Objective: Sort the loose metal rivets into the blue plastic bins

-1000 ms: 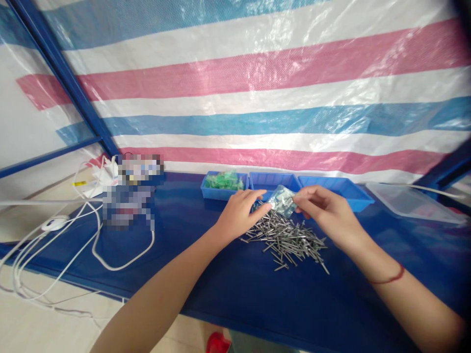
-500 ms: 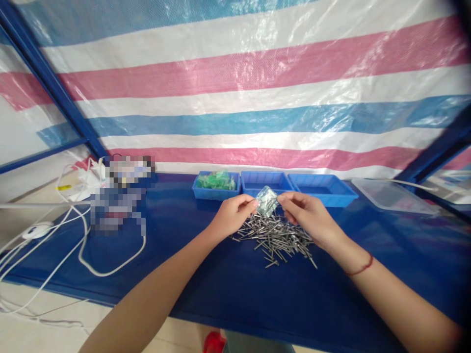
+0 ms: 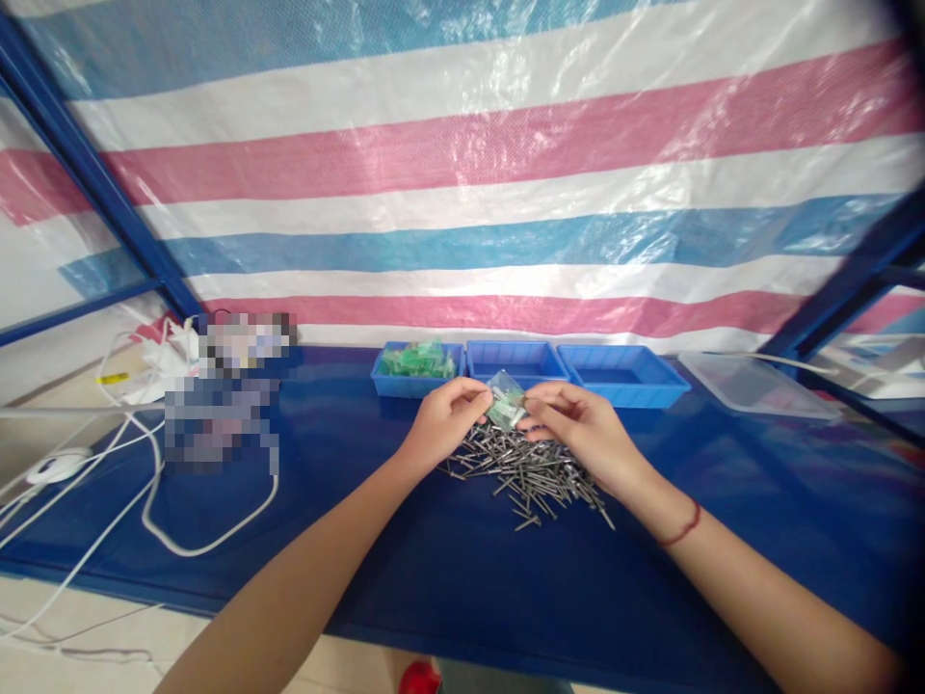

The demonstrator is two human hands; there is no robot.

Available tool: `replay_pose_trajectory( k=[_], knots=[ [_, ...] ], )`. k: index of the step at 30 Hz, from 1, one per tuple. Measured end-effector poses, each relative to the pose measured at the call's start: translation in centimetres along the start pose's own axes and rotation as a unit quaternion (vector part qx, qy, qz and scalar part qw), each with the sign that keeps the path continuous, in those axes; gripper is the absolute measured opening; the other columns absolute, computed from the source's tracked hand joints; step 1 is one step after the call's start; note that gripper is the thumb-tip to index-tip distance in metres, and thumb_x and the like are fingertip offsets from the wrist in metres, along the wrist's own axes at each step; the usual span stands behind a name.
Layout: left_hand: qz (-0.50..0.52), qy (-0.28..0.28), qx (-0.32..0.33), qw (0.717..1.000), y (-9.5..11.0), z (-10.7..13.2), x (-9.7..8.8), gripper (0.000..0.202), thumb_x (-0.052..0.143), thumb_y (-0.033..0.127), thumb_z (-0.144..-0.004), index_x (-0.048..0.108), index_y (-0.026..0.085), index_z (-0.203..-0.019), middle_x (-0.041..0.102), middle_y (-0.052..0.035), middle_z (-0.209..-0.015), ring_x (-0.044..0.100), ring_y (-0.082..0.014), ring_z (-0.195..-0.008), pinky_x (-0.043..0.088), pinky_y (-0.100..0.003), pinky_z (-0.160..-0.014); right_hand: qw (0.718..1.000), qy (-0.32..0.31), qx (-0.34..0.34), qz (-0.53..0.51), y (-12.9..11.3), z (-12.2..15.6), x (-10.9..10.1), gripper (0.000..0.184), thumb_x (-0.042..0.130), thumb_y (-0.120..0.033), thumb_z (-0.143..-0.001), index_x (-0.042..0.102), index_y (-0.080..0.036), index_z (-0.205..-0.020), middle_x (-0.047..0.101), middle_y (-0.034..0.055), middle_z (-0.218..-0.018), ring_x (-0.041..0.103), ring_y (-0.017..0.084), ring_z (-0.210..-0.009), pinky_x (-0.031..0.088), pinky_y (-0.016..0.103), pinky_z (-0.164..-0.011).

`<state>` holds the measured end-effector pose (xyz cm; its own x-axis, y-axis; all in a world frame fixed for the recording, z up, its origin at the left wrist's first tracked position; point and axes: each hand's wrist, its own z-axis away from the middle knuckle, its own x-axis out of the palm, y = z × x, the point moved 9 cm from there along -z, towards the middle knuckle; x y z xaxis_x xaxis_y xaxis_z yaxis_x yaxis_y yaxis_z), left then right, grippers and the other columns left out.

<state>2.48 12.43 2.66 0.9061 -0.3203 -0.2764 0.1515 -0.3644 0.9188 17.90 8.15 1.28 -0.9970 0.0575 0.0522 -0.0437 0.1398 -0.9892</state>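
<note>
Between my two hands is a small clear plastic bag with pale green and whitish pieces inside. My left hand pinches its left edge between thumb and fingers. On the other side, my right hand grips the bag's right edge, its fingers partly curled. Just below the bag, a loose pile of metal nails lies on the blue table. Behind my left hand stands a blue bin filled with green bagged pieces.
Two more blue bins, a middle one and a right one, stand in the row. A clear plastic lid lies to their right. White cables and blurred-out items occupy the left side. A striped sheet hangs behind.
The bag has turned slightly in my hands, showing more of its pale green contents. Both hands keep hold of it, and the whole view has shifted a little.
</note>
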Motion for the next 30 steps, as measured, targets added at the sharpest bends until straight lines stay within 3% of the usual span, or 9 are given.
replay_pose_trajectory(
  k=[3,6,8,10,12,15,23,27,30],
  knots=[
    [-0.020,-0.002,0.021,1.000,0.3,0.1,0.2,0.027,0.059,0.029,-0.084,0.060,0.018,-0.108,0.067,-0.0030,-0.085,0.063,-0.0126,-0.067,0.049,-0.024,-0.066,0.999,-0.008,-0.030,0.042,-0.2,-0.1,0.0,0.038,0.070,-0.048,-0.073,0.060,-0.017,-0.092,0.068,0.0053,-0.086,0.070,0.019,-0.070,0.061,0.032,-0.063],
    [-0.089,0.008,0.054,0.995,1.3,-0.2,-0.9,0.035,0.057,0.028,-0.085,0.056,0.021,-0.120,0.067,-0.0022,-0.085,0.063,-0.0128,-0.068,0.049,-0.024,-0.065,0.977,-0.013,-0.098,0.190,-1.7,0.3,-0.1,0.036,0.060,-0.044,-0.083,0.055,-0.021,-0.110,0.068,0.0080,-0.103,0.069,0.018,-0.071,0.058,0.033,-0.062],
    [-0.149,0.055,0.080,0.984,2.3,-0.5,-3.2,0.035,0.057,0.028,-0.086,0.057,0.021,-0.120,0.068,-0.0031,-0.090,0.063,-0.0135,-0.071,0.049,-0.024,-0.067,0.937,-0.004,-0.151,0.315,-3.0,0.7,0.0,0.036,0.054,-0.038,-0.087,0.050,-0.023,-0.120,0.066,0.0079,-0.109,0.068,0.018,-0.070,0.056,0.033,-0.064],
    [-0.209,0.161,0.102,0.959,3.4,-0.6,-7.1,0.032,0.057,0.029,-0.086,0.060,0.022,-0.117,0.069,-0.0032,-0.092,0.064,-0.0148,-0.077,0.050,-0.025,-0.073,0.903,0.009,-0.183,0.390,-3.9,0.9,-0.2,0.036,0.051,-0.034,-0.088,0.048,-0.022,-0.122,0.066,0.0075,-0.108,0.067,0.017,-0.069,0.055,0.033,-0.065],
    [-0.250,0.243,0.102,0.932,3.9,-0.6,-10.9,0.033,0.054,0.030,-0.087,0.059,0.020,-0.118,0.069,-0.0032,-0.092,0.063,-0.0145,-0.076,0.050,-0.025,-0.072,0.892,0.023,-0.194,0.407,-4.3,0.9,-0.5,0.035,0.050,-0.033,-0.088,0.047,-0.021,-0.122,0.067,0.0071,-0.105,0.066,0.017,-0.067,0.054,0.032,-0.065],
    [-0.315,0.244,0.090,0.913,3.3,-1.2,-13.8,0.030,0.050,0.030,-0.089,0.060,0.020,-0.115,0.069,-0.0030,-0.092,0.064,-0.0154,-0.079,0.050,-0.025,-0.073,0.890,0.037,-0.195,0.410,-4.5,0.8,-1.0,0.035,0.049,-0.033,-0.088,0.047,-0.021,-0.121,0.067,0.0064,-0.101,0.065,0.016,-0.065,0.053,0.031,-0.063],
    [-0.405,0.096,0.101,0.904,0.2,-2.2,-11.4,0.024,0.046,0.023,-0.089,0.068,0.025,-0.099,0.070,-0.0006,-0.104,0.062,-0.0190,-0.100,0.045,-0.032,-0.092,0.878,0.013,-0.184,0.441,-4.8,0.9,-0.6,0.033,0.046,-0.032,-0.089,0.048,-0.020,-0.119,0.068,0.0047,-0.090,0.063,0.017,-0.063,0.050,0.029,-0.063],
    [-0.456,0.104,0.087,0.880,0.3,-2.2,-10.9,0.024,0.049,0.027,-0.088,0.070,0.026,-0.097,0.065,-0.0029,-0.105,0.056,-0.0225,-0.105,0.041,-0.039,-0.095,0.825,0.013,-0.155,0.543,-4.1,0.3,-1.2,0.022,0.043,-0.028,-0.089,0.061,-0.021,-0.099,0.069,0.0051,-0.079,0.065,0.021,-0.068,0.045,0.030,-0.064],
    [-0.495,0.068,0.065,0.864,0.0,-2.2,-10.3,0.026,0.047,0.032,-0.089,0.069,0.028,-0.102,0.061,-0.0026,-0.108,0.056,-0.0207,-0.104,0.042,-0.037,-0.091,0.790,-0.021,-0.099,0.604,-2.5,-0.3,-1.8,0.023,0.043,-0.025,-0.087,0.066,-0.021,-0.088,0.071,0.0076,-0.081,0.066,0.024,-0.075,0.042,0.031,-0.064]
  ],
)
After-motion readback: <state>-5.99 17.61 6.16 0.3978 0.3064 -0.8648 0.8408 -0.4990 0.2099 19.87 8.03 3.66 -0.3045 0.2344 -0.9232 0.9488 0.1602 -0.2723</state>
